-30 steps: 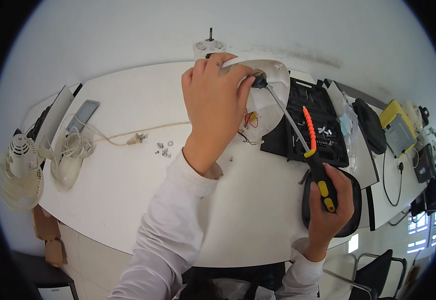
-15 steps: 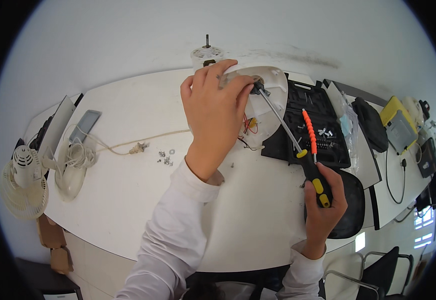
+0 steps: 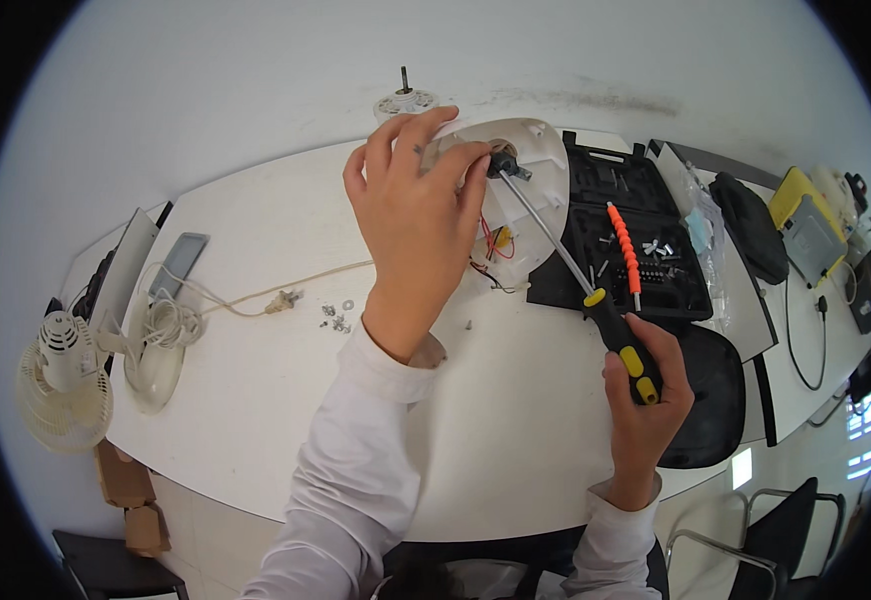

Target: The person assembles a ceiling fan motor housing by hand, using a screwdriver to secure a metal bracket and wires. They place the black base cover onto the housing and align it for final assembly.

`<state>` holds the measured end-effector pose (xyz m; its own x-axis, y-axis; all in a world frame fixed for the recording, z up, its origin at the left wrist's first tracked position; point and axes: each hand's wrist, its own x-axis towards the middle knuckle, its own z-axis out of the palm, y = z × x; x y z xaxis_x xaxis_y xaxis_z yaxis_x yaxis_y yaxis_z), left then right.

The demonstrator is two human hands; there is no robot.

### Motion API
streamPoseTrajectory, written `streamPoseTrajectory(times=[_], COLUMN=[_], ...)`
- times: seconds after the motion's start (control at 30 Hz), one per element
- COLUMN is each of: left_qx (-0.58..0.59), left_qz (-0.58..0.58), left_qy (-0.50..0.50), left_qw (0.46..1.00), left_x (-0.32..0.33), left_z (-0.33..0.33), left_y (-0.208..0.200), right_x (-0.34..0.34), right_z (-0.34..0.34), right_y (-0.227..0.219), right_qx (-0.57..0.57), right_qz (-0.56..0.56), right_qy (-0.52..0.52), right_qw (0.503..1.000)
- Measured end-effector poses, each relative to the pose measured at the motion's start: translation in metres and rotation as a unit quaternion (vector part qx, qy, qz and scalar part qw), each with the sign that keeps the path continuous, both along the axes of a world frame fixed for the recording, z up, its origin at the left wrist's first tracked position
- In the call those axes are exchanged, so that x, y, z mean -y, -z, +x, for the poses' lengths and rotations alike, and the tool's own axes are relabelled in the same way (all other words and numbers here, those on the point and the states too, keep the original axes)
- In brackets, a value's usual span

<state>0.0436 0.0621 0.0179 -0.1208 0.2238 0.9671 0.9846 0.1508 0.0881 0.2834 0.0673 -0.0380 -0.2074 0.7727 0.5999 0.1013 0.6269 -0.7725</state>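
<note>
My right hand [image 3: 648, 385] is wrapped round the black and yellow handle of a screwdriver [image 3: 554, 232]. Its long shaft slants up and left to a small black part [image 3: 504, 165] on a white plastic fan base [image 3: 546, 170]. Thumb and finger of my left hand [image 3: 418, 205] pinch that black part by the screwdriver's tip; the exact contact is hidden. Red, yellow and black wires [image 3: 496, 245] hang out of the base. Behind my left hand stands a fan motor [image 3: 406, 103] with an upright shaft.
Loose screws and washers [image 3: 336, 318] lie mid-table. A beige cord with a plug [image 3: 284, 301] crosses to the left, near a white fan [image 3: 64, 380], a coiled cable [image 3: 168, 320] and a phone [image 3: 178, 262]. Rightward sit an open black toolbox [image 3: 671, 300] and an orange flexible shaft [image 3: 624, 248].
The whole view has shifted slightly. Both hands keep their grips, with the screwdriver's tip still at the black part.
</note>
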Motion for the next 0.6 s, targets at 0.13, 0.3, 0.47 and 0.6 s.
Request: streamPoseTrajectory(times=[0.13,0.3,0.47,0.6], left_qx=[0.028,0.033,0.035,0.034], left_qz=[-0.019,-0.027,-0.027,-0.025], left_qy=[0.011,0.006,0.002,0.003], left_qw=[0.999,0.999,0.999,0.999], left_x=[0.0042,0.0035,0.0035,0.0035], left_z=[0.0013,-0.0024,-0.0005,-0.0002], left_y=[-0.0030,-0.0018,-0.0010,-0.0012], right_x=[0.0005,0.0003,0.0007,-0.0004], right_z=[-0.0001,-0.0006,-0.0004,-0.0001], right_y=[-0.0004,-0.0004,0.0005,-0.0002], right_qx=[-0.001,0.006,0.007,0.023], right_qz=[-0.005,0.022,0.015,0.052], right_qy=[0.000,0.001,0.001,0.010], right_qw=[1.000,1.000,1.000,0.998])
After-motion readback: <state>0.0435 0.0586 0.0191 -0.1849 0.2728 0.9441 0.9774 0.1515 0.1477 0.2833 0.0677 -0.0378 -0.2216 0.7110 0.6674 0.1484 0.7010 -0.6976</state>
